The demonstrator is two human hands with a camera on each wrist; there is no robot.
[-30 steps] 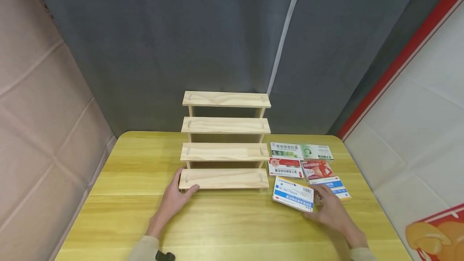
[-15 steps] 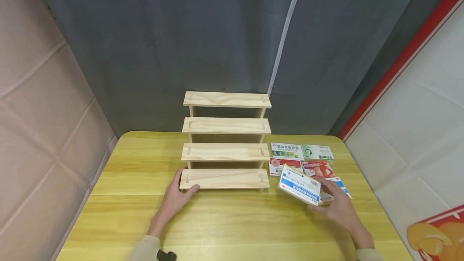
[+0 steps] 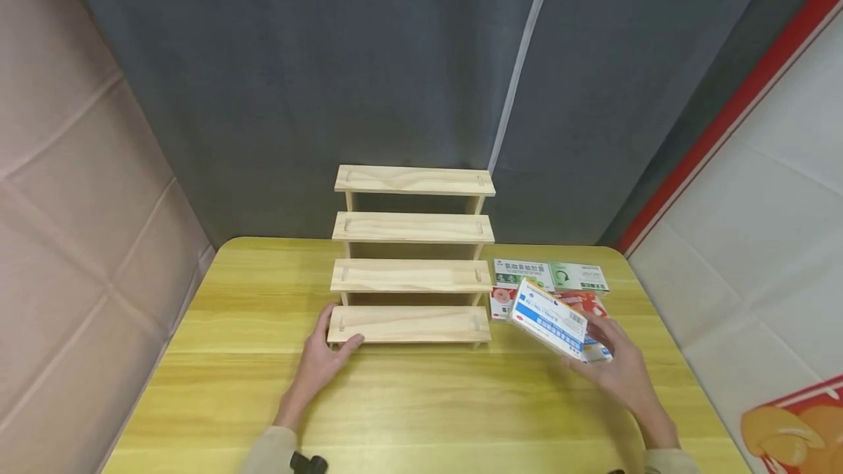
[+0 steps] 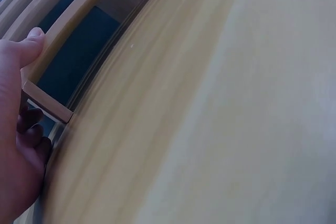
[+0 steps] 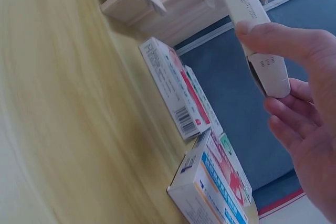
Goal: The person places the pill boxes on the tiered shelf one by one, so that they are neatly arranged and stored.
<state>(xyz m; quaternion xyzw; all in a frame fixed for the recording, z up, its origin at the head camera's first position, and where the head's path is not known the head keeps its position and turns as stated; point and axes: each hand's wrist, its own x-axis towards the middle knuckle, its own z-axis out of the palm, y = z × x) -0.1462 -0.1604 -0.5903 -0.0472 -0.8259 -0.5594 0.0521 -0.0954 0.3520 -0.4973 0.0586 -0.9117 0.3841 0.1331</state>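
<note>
One white-and-blue box (image 3: 548,319), pinched in your right hand (image 3: 617,364) above the desk (image 3: 428,408), lying leftward toward the shelf (image 3: 408,324), long axis slanting away-left; your left hand (image 3: 319,363) grips the shelf's front left end.

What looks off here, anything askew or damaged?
Maybe the box in the right hand: the right wrist view shows a dark gap at its end, as though not fully closed. Can't confirm damage. The wooden rack looks upright.
</note>
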